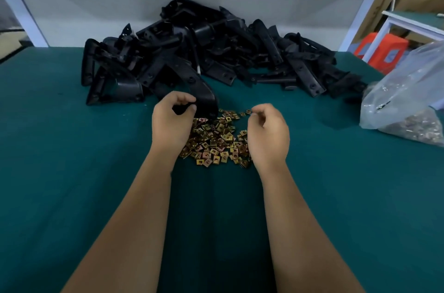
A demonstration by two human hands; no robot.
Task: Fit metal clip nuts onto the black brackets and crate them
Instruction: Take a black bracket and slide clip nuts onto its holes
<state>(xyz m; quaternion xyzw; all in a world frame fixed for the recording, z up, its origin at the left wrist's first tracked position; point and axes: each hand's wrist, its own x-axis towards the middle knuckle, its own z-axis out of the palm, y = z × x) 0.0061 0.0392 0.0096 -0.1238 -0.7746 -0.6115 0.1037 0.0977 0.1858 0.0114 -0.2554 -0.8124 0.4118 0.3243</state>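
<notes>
Both hands over gold clip nuts, green bench.

Left hand (171, 122) curled round end of curved black plastic bracket (205, 100), held just above heap of small square brass-coloured metal clip nuts (216, 141) on green felt-covered table (72, 160). Right hand (268, 131) pinching single clip nut (248, 112) between thumb and forefinger at heap's far edge. Large pile of black plastic brackets (204, 52) behind. Clear plastic bag of clip nuts (408, 100) at right.
</notes>
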